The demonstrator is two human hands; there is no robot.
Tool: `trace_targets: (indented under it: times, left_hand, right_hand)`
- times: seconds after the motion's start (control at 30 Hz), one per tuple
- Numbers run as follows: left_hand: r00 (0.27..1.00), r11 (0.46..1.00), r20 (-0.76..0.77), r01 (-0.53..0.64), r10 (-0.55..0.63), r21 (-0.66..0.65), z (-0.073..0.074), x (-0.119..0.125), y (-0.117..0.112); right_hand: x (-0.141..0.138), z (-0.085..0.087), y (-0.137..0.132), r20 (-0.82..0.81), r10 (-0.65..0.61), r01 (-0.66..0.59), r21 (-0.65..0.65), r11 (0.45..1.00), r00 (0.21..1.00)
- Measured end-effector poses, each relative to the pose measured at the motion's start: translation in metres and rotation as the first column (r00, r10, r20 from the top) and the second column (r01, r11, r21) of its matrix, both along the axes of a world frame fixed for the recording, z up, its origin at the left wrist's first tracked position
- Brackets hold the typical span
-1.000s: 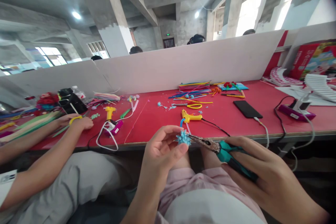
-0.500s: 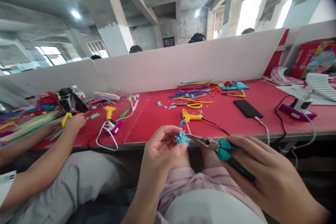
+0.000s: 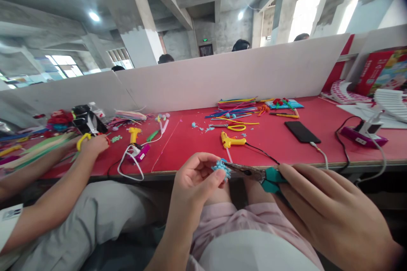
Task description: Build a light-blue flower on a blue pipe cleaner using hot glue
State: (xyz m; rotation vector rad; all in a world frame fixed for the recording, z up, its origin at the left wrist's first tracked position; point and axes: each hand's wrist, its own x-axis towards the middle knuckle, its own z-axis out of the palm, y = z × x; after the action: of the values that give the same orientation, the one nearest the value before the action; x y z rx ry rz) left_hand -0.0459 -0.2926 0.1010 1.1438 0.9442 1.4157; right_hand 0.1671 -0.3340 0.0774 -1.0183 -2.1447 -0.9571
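Note:
Between the thumb and fingers of my left hand (image 3: 197, 184) is a small light-blue spiky flower-like piece (image 3: 221, 170), its surface made of many short tufts. My right hand (image 3: 330, 207) is wrapped round the teal-and-black handles of needle-nose pliers (image 3: 251, 172). The jaws of the pliers point left and their tips touch the upper right side of the blue piece. Whether the tips grip a part of it I cannot tell. Both hands are above my lap, in front of the table edge.
On the red table (image 3: 190, 152) lie a yellow glue gun (image 3: 233, 140), yellow-handled scissors (image 3: 235, 127), bundled pipe cleaners (image 3: 237, 103), a phone (image 3: 302, 131) on a cable and a purple power strip (image 3: 362, 137). At left, a co-worker's hand (image 3: 95, 146) holds scissors.
The pliers' handles have come closer together in my right hand, and the tips have shifted slightly left onto the blue piece. A blue strand above it now shows less.

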Motion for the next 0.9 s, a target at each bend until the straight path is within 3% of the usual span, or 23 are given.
trace_targets:
  times: [0.17,0.47,0.67,0.9]
  left_hand:
    - [0.999,1.0,0.041,0.022,-0.022,-0.003,0.0,0.0,0.0]
    - [0.99,0.997,0.119,0.076,-0.077,0.006,0.0,0.002,0.001]
    - [0.985,0.992,0.112,0.129,-0.129,0.008,-0.003,-0.006,0.008]
    - [0.975,0.99,0.171,0.136,-0.142,0.044,-0.003,-0.008,0.008]
  right_hand:
    - [0.005,0.005,0.001,0.019,0.0,0.0,-0.025,1.0,1.0]
    - [0.009,0.012,0.007,-0.088,0.024,-0.028,-0.049,0.998,0.996]
    - [0.019,0.014,0.009,-0.109,0.088,-0.101,-0.119,0.988,0.99]
    - [0.015,0.003,0.001,-0.281,0.081,-0.16,-0.271,0.949,0.956]
